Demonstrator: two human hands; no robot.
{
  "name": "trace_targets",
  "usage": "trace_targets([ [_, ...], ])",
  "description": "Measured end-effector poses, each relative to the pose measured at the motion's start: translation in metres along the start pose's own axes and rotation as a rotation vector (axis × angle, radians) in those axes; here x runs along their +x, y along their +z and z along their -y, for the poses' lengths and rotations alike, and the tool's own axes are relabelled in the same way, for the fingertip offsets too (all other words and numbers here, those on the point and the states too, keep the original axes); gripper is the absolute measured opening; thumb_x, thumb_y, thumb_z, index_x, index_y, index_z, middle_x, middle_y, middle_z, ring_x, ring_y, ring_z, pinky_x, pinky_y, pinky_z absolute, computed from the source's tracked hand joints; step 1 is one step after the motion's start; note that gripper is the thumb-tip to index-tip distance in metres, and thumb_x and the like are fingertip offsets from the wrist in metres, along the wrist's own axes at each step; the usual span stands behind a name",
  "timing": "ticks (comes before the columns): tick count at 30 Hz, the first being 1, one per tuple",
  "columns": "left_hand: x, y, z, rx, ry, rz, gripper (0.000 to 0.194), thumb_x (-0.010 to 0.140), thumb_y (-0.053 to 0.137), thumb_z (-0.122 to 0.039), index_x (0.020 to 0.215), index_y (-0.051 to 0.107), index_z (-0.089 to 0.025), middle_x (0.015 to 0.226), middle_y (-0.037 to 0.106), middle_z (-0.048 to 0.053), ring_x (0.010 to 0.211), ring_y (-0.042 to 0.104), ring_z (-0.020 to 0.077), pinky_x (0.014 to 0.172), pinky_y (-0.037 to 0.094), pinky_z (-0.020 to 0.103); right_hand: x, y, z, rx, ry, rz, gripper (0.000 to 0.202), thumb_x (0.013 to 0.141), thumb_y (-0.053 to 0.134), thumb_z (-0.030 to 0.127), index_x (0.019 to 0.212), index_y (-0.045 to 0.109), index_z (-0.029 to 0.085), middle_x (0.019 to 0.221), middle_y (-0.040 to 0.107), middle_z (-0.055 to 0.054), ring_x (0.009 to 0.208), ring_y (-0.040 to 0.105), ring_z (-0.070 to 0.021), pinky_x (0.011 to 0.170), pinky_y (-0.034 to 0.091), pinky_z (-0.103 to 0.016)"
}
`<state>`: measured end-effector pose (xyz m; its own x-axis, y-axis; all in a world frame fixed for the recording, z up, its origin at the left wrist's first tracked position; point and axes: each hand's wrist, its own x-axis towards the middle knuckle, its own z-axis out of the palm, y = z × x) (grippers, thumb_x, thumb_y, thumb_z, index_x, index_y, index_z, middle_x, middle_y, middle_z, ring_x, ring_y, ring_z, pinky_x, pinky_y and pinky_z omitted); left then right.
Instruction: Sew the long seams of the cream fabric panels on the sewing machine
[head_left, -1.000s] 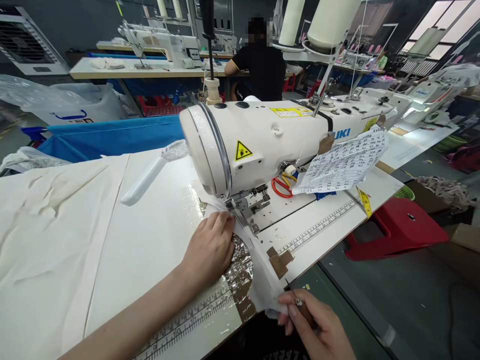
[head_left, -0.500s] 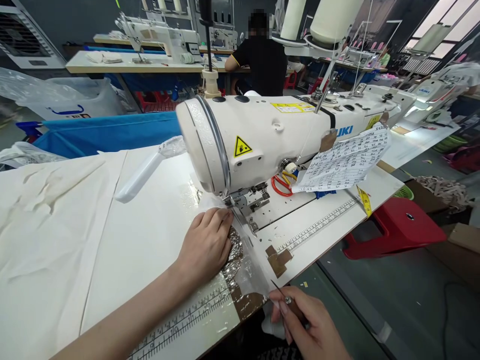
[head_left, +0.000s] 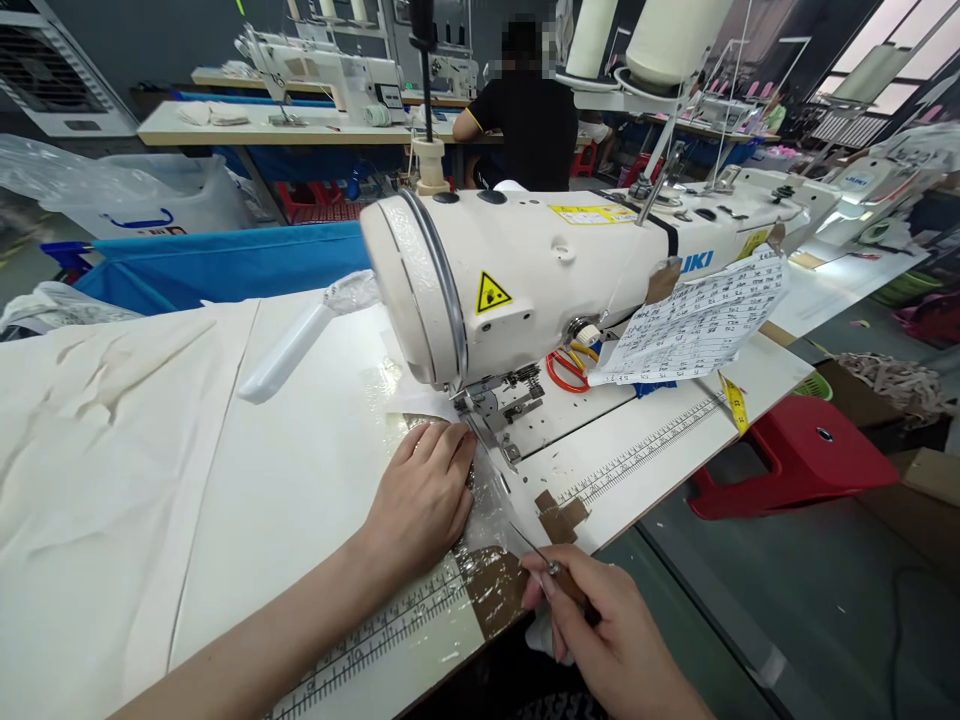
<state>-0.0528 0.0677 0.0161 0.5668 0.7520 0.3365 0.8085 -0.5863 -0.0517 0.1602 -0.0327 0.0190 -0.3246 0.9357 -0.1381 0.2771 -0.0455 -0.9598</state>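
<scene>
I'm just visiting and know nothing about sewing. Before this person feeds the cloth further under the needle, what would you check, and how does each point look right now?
1. Left hand flat on the white fabric, holding it down: ok.
2. Left fingertips apart from the presser foot: cannot tell, they lie very close beside it.
3. Right hand has a firm grip on the pointed tool: ok.
4. Tool tip aimed at the fabric edge, away from the left hand: ok.
5. Fabric lying smooth ahead of the foot: ok near the foot, creased far left.
6. Red scissors out of the cloth's path, behind the sewing machine: ok.
</scene>
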Motion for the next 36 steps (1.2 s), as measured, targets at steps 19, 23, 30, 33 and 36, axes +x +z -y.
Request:
trace_targets([
  [19,0.014,0.010,0.022,-0.039,0.010,-0.010,0.033,0.094,0.034,-0.005,0.115,0.060,-0.007,0.104,0.061,0.017,0.093,0.057,0.0253,0.078,0.057,0.038,-0.003,-0.007,0.057,-0.096,-0.367,0.024,0.030,0.097,0.053,0.025,0.121,0.069,0.032,0.082,0.071,-0.004,0.072,0.066,-0.0200,0.067,0.054,-0.029],
  [23,0.024,0.006,0.030,0.083,0.057,0.063,0.029,0.094,0.036,-0.004,0.097,0.064,-0.009,0.090,0.063,0.013,0.080,0.057,0.0235,0.065,0.055,0.034,0.011,0.001,0.072,0.000,-0.467,0.151,0.030,0.099,0.053,0.029,0.125,0.068,0.024,0.077,0.070,-0.003,0.066,0.066,-0.0159,0.068,0.055,-0.024],
  [30,0.020,0.017,0.043,-0.213,-0.104,-0.133,0.026,0.100,0.044,-0.031,0.092,0.065,-0.018,0.095,0.069,0.007,0.087,0.065,0.0198,0.069,0.056,0.031,0.013,0.006,0.044,-0.278,-0.420,0.029,0.027,0.099,0.045,0.020,0.119,0.064,0.021,0.095,0.075,-0.007,0.081,0.069,-0.0207,0.076,0.053,-0.030],
  [33,0.019,0.019,0.049,-0.369,-0.109,-0.154,0.025,0.098,0.046,-0.031,0.089,0.066,-0.019,0.096,0.070,0.006,0.089,0.066,0.0184,0.077,0.056,0.032,0.019,0.002,0.032,-0.351,-0.276,-0.059,0.028,0.102,0.040,0.025,0.122,0.056,0.016,0.090,0.073,-0.009,0.072,0.066,-0.0211,0.066,0.048,-0.031],
  [36,0.020,0.017,0.051,-0.429,-0.085,-0.134,0.023,0.096,0.047,-0.029,0.090,0.067,-0.020,0.097,0.071,0.006,0.090,0.067,0.0185,0.077,0.056,0.032,0.035,0.001,0.022,-0.446,-0.192,-0.144,0.032,0.103,0.033,0.027,0.125,0.049,0.010,0.085,0.070,-0.009,0.061,0.061,-0.0205,0.056,0.042,-0.031],
])
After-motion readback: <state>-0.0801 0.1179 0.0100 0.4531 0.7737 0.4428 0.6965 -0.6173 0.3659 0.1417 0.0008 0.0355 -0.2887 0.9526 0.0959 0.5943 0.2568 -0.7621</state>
